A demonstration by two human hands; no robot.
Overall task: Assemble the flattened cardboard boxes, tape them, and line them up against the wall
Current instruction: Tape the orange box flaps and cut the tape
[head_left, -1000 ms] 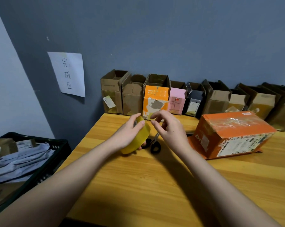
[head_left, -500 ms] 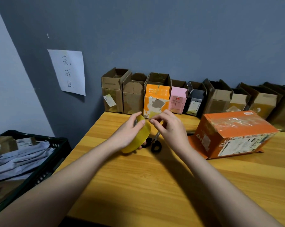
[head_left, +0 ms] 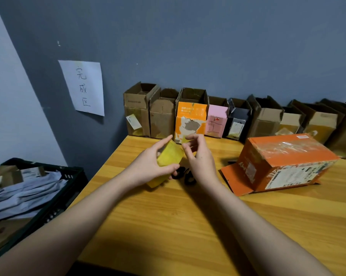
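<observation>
Setting: you are at a small packing workstation, plain room.
Surface: light wooden table (head_left: 188, 216) set into a corner.
Walls: bare grey-blue painted wall (head_left: 208, 46); handwritten white paper sign (head_left: 82, 87) taped up.
Stock: row of open cardboard boxes (head_left: 237, 118) against it.
Supply: black plastic crate (head_left: 54, 198) of flattened cardboard beside you.

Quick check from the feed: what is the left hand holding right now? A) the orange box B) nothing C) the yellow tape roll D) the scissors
C: the left hand grips the yellow tape roll above the table, while the scissors lie on the wood.
</observation>
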